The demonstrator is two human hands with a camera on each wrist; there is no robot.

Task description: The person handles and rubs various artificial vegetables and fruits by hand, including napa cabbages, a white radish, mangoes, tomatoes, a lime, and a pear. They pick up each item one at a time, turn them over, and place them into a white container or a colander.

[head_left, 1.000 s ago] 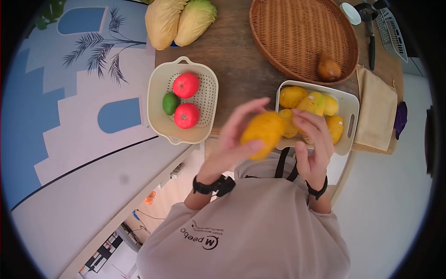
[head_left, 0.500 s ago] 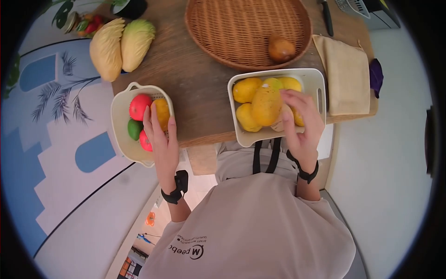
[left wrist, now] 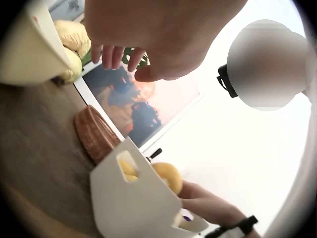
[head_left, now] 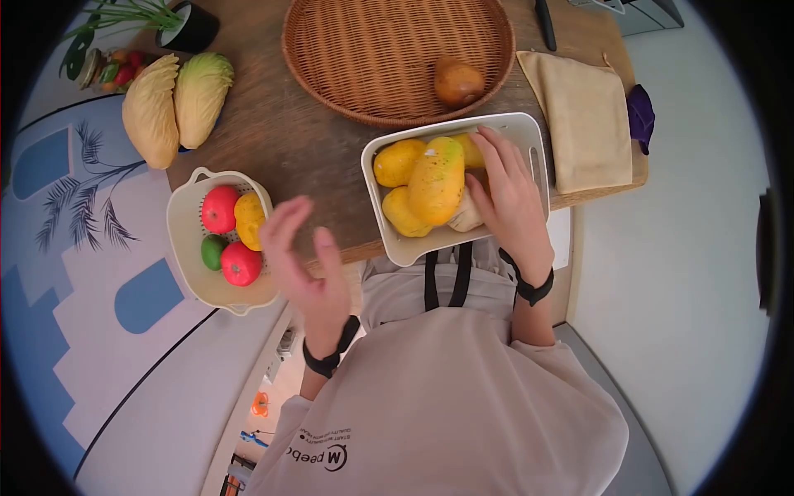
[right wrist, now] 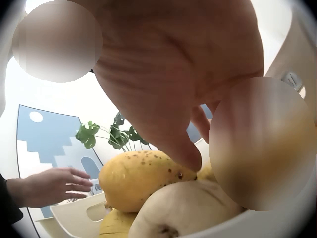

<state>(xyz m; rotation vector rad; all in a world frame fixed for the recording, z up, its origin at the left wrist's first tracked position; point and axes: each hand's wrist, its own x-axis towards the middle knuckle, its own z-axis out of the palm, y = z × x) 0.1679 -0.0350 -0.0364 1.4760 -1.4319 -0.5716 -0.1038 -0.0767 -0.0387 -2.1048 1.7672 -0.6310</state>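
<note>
My left hand [head_left: 310, 269] hovers beside the right rim of the cream colander basket [head_left: 186, 248], fingers spread and holding nothing. In that basket lie two red round fruits [head_left: 220, 208], a small green fruit [head_left: 212, 252] and a knobbly yellow fruit [head_left: 249, 221]. My right hand [head_left: 514, 194] reaches into the white bin [head_left: 395, 248], thumb apart from the fingers, fingertips right at a yellow fruit [head_left: 467, 150]. Next to it are a large speckled mango-like fruit [head_left: 438, 182], a pale squash-like one [right wrist: 183, 210] and other yellow fruits [head_left: 400, 162]. A blur covers part of the right fingers in the right wrist view.
A round wicker tray [head_left: 372, 58] with a brown fruit [head_left: 459, 81] stands behind the bin. Two cabbages [head_left: 203, 95], a potted plant [head_left: 188, 26] and a jar [head_left: 93, 70] are at the back left. A folded beige cloth [head_left: 583, 124] and a black-handled knife [head_left: 545, 25] lie right.
The knobbly yellow fruit went from my left hand into the colander basket. My left hand has since let go and drawn back rightward. My right hand stays at the bin.
</note>
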